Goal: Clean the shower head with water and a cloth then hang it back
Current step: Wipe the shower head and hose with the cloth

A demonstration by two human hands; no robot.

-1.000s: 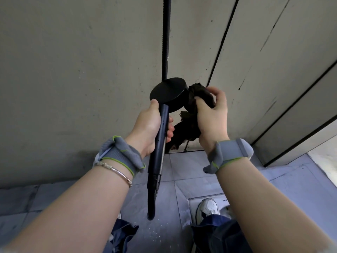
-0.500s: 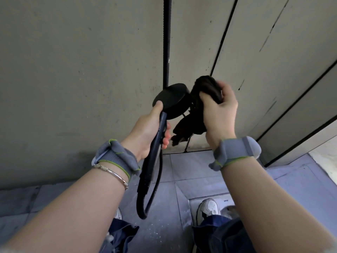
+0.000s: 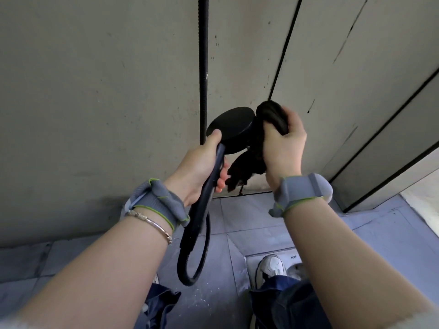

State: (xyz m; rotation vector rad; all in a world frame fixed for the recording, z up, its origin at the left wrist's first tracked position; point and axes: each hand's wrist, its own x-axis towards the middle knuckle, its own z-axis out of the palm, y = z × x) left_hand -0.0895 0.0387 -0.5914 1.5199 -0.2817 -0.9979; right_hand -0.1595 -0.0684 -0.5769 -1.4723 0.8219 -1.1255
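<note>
A black shower head (image 3: 234, 128) with a round disc and a long handle is held up in front of the grey wall. My left hand (image 3: 200, 166) grips its handle just below the disc, thumb on the disc's rim. Its black hose (image 3: 202, 252) loops down below the handle and runs up the wall. My right hand (image 3: 283, 148) is closed around a dark cloth (image 3: 270, 119), pressed against the right edge of the disc. A loose end of the cloth hangs below the disc. The disc's spray face is turned away from me.
The grey tiled wall (image 3: 95, 91) stands close ahead, with dark joints running diagonally at right. Below is a bluish tiled floor (image 3: 249, 217). My white shoe (image 3: 270, 268) and blue trouser legs show at the bottom. A pale ledge (image 3: 425, 200) sits at far right.
The shower head has tilted so its handle slants more and the hose loop has swung into view. My right hand has moved the cloth up along the disc's right edge.
</note>
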